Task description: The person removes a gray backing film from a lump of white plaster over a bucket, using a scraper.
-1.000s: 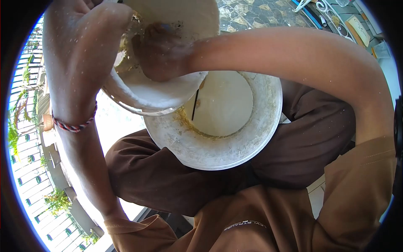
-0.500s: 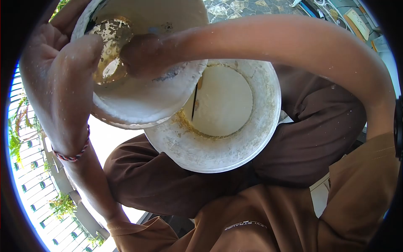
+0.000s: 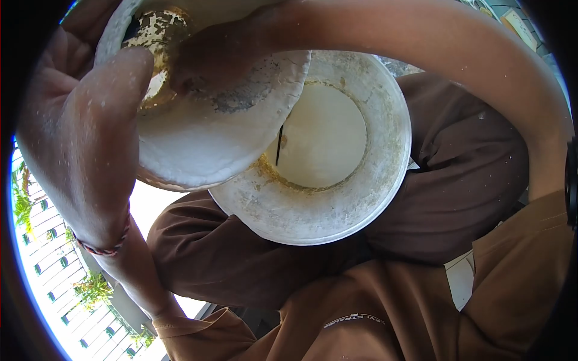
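A large white-coated basin [image 3: 192,156] is tilted at the upper left, its lower rim overlapping a pale metal pot [image 3: 367,204] between my legs. My left hand [image 3: 102,84] is wrapped over the basin's left side, thumb inside the rim and other fingers hidden behind it. Inside the basin, my right hand [image 3: 211,60] is curled against a rounded, gold-coloured metal piece [image 3: 155,36] with flaking white coating. Its fingertips are in shadow. Creamy pale liquid [image 3: 328,135] fills the middle of the pot, and a thin dark stick [image 3: 279,145] stands at its left.
My crossed legs in brown trousers [image 3: 445,198] surround the pot. A white railing with plants [image 3: 93,292] runs along the left. Patterned stone floor lies at the top, with a pale box-like thing [image 3: 519,27] at the upper right.
The basin and both hands have shifted slightly upward in view, with the gold-coloured piece. My right forearm is higher, and more of the grey worn patch inside the basin shows.
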Demonstrator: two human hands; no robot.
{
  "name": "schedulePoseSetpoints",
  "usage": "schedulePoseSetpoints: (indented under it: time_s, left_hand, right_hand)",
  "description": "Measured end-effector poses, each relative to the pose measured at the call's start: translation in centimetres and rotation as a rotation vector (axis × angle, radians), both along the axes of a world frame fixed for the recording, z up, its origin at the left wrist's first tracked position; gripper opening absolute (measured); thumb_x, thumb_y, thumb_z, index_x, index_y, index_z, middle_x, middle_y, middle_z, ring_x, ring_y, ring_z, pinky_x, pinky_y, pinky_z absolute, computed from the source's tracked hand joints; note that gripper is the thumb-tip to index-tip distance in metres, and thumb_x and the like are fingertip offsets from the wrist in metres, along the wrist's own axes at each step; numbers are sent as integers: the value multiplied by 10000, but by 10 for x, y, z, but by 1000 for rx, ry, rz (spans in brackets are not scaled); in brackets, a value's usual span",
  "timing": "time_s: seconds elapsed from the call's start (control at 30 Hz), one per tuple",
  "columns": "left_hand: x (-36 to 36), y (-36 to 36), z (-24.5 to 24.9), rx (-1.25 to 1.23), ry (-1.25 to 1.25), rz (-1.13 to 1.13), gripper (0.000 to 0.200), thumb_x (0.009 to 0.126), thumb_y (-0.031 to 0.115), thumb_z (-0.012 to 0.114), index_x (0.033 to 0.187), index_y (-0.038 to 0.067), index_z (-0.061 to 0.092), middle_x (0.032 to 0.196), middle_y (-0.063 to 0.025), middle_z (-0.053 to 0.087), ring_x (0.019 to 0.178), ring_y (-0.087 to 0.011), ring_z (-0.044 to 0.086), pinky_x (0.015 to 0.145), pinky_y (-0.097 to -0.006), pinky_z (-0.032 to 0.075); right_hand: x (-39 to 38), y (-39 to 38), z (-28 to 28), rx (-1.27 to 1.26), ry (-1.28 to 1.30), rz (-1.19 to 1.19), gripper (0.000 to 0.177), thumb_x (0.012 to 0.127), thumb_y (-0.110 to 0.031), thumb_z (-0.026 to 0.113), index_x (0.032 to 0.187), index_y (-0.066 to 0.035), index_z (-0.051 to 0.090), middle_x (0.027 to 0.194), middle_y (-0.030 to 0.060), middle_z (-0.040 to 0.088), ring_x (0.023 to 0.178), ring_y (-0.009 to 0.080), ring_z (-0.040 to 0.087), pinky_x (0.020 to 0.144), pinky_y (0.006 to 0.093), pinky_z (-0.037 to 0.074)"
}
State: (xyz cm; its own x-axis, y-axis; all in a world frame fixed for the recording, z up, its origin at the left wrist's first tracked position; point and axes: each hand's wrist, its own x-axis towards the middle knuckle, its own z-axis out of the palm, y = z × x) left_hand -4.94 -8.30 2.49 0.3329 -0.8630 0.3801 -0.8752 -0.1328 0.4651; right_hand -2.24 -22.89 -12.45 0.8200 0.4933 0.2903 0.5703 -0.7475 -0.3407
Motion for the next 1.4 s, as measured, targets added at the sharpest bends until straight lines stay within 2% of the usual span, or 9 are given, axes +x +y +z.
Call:
schedulePoseSetpoints:
  time_s: [0.13, 0.33, 0.43, 0.5, 0.83, 0.93, 1.0, 1.1, 1.4]
  left_hand:
    - [0, -2, 1, -34, 17, 29, 517, 735, 124, 595, 1203, -93, 601, 1112, -202, 683, 944, -236, 675, 916, -310, 486]
    - [6, 1, 3, 33, 20, -69, 559, 775, 62, 536, 1323, -42, 574, 1127, -202, 681, 985, -220, 677, 917, -296, 510]
    - [3, 2, 3, 62, 42, 130, 567, 780, 63, 533, 1336, -41, 562, 1154, -213, 668, 1012, -227, 669, 938, -302, 502]
    - [2, 2, 2, 39, 96, 121, 567, 776, 64, 533, 1332, -44, 565, 1143, -209, 675, 1002, -226, 673, 940, -303, 502]
    - [-3, -3, 1, 11, -11, 69, 558, 765, 61, 542, 1308, -60, 579, 1094, -203, 694, 950, -214, 689, 893, -296, 522]
    - [-5, -2, 4, -7, 18, 77, 497, 727, 101, 604, 1182, -98, 616, 1085, -207, 690, 937, -242, 684, 896, -333, 518]
    - [-8, -4, 0, -78, 36, 67, 489, 713, 67, 607, 1172, -100, 619, 1077, -208, 694, 935, -244, 690, 900, -332, 525]
    - [-5, -8, -8, -150, -25, 30, 466, 692, -24, 542, 1145, -99, 623, 1075, -208, 700, 964, -255, 695, 921, -338, 524]
    - [8, 0, -18, -122, -60, 17, 484, 703, -10, 545, 1176, -91, 612, 1090, -207, 696, 965, -249, 693, 917, -331, 523]
  right_hand:
    - [0, -1, 10, -32, 53, -90, 191, 871, -117, 529, 1017, -104, 652, 936, 94, 690, 919, 288, 660, 787, 408, 528]
    - [-30, 8, 23, -162, 35, -247, 287, 815, -20, 534, 1069, -48, 665, 999, 180, 686, 993, 339, 662, 891, 440, 509]
    - [-38, 10, 28, -206, 212, -189, 308, 811, -18, 530, 1094, -16, 651, 1004, 206, 682, 1013, 355, 658, 911, 456, 509]
    - [-35, 8, 26, -180, 152, -139, 267, 843, -132, 562, 1036, 36, 638, 994, 207, 692, 1019, 366, 662, 897, 456, 533]
    - [-21, 12, 13, -161, 61, -67, 268, 865, -157, 571, 1027, 39, 654, 970, 201, 698, 968, 376, 675, 882, 458, 542]
    - [5, 9, 1, -264, -103, -68, 225, 867, -139, 562, 998, 12, 668, 979, 197, 699, 956, 371, 669, 861, 446, 552]
    - [2, 4, -11, 69, -174, 0, 263, 903, -194, 506, 953, -5, 681, 979, 200, 696, 951, 371, 655, 883, 447, 530]
    - [-21, 5, -13, 170, 108, 56, 391, 943, -288, 425, 937, 11, 678, 983, 221, 687, 969, 380, 641, 923, 461, 488]
    - [-70, -18, 2, 317, 137, 2, 452, 958, -359, 411, 962, 17, 661, 1053, 197, 659, 965, 342, 606, 913, 450, 462]
